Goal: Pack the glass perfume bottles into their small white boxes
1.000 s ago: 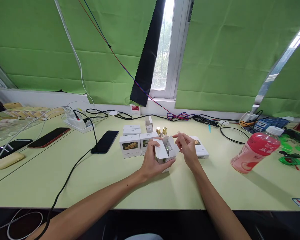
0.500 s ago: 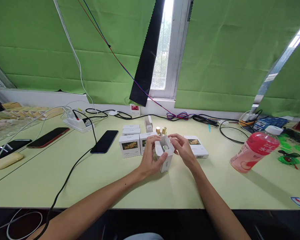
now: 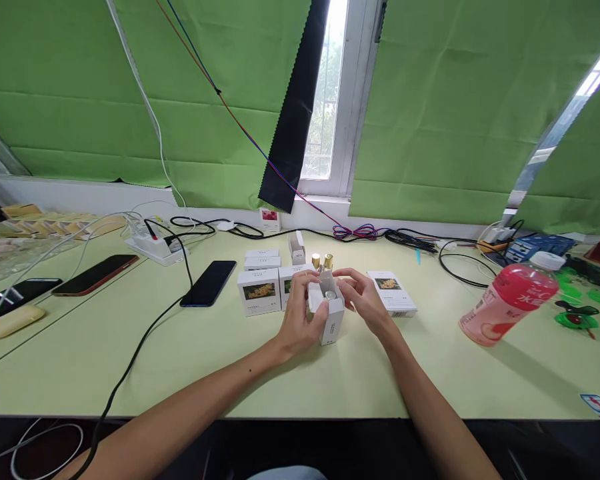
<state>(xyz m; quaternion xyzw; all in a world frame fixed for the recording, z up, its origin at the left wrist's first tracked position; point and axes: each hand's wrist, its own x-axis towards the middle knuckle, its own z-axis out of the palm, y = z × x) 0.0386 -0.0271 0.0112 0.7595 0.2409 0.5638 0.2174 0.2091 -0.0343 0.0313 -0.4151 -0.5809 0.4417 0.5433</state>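
Observation:
A small white box stands upright with its top open, and a silvery round cap shows inside. My left hand is closed round the box's left side, thumb at the front. At the right rear edge is my right hand, its fingers bent against the box's rim. Two gold-capped bottles stand just behind. Left of the hands are closed white boxes with a flower picture, and a flat white box lies to the right. An open white box stands farther back.
A phone lies left of the boxes, with a black cable beside it. Two more phones and a power strip are farther left. On the right stands a pink bottle. Cables run along the table's back edge.
The front flap of the held box has folded outward, and my left thumb has shifted slightly. My right fingers have moved a little at the rim.

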